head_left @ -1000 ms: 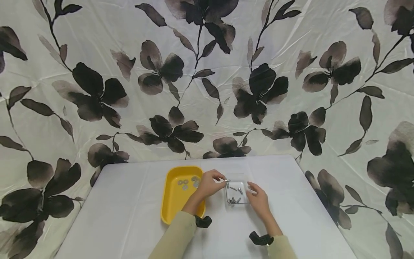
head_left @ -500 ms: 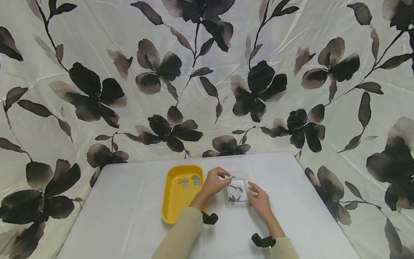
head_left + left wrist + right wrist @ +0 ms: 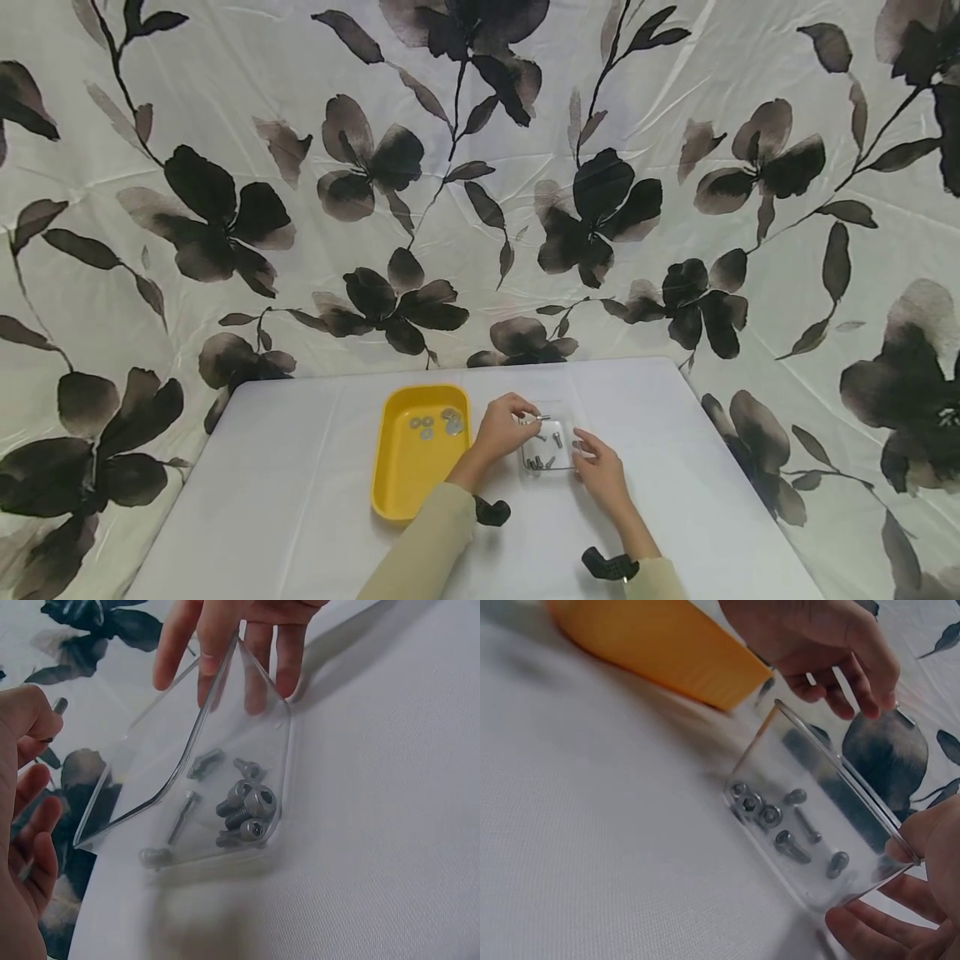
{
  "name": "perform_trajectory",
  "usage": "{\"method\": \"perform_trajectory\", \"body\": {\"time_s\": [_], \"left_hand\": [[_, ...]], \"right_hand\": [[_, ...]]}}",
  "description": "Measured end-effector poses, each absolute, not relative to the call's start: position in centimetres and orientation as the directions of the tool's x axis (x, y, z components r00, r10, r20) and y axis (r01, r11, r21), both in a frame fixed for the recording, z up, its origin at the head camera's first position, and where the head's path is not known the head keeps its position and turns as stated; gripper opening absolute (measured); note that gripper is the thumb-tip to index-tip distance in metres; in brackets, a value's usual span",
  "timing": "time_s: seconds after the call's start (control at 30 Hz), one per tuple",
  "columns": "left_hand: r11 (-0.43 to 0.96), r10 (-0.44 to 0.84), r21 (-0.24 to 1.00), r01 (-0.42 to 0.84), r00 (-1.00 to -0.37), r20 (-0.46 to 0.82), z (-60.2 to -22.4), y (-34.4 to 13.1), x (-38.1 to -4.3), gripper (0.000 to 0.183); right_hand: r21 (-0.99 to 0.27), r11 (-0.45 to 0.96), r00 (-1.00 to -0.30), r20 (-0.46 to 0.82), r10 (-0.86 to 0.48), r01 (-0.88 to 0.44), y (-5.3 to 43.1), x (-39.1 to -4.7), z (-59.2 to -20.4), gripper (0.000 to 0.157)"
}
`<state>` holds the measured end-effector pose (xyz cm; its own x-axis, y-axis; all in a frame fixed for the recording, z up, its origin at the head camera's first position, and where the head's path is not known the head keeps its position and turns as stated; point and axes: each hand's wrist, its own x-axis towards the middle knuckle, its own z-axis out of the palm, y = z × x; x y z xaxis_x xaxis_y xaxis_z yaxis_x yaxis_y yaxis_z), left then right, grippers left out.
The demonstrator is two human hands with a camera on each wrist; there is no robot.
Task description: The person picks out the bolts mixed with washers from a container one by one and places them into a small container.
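A small metal bolt [image 3: 543,417] is pinched between the thumb and fingertips of my left hand [image 3: 501,429], over the far left part of a clear plastic box [image 3: 551,469]. In the left wrist view only the tip of this bolt [image 3: 60,706] shows past the fingers. My right hand [image 3: 600,471] grips the right wall of the box, thumb at the rim and fingers outside, as the right wrist view shows. Several socket-head bolts [image 3: 791,846] lie loose on the floor of the box, some bunched in one corner.
Left of the box stands a yellow tray [image 3: 416,475] with several flat washers [image 3: 454,427] near its far end. Both stand on a white-covered table [image 3: 300,492]. A floral cloth [image 3: 495,200] hangs behind the table's far edge.
My left hand has shifted a little to the right with the bolt, further over the box. The right hand stays at the box's right side.
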<state>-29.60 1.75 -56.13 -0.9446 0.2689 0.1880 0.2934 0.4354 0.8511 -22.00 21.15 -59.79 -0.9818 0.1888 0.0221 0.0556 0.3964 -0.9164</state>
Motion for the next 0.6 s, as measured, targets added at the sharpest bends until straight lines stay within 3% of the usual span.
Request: {"method": "perform_trajectory", "body": {"time_s": [0.3, 0.6], "left_hand": [[0.465, 0.294, 0.818, 0.337, -0.931, 0.216, -55.6, 3.0, -29.8, 0.01], [0.452, 0.258, 0.845, 0.286, -0.949, 0.184, -55.1, 3.2, -29.9, 0.01]], "right_hand": [[-0.924, 0.38, -0.982, 0.022, 0.189, 0.052, 21.4, -22.0, -59.9, 0.044], [-0.927, 0.374, -0.987, 0.029, 0.161, 0.034, 21.1, -22.7, -59.4, 0.045]]}}
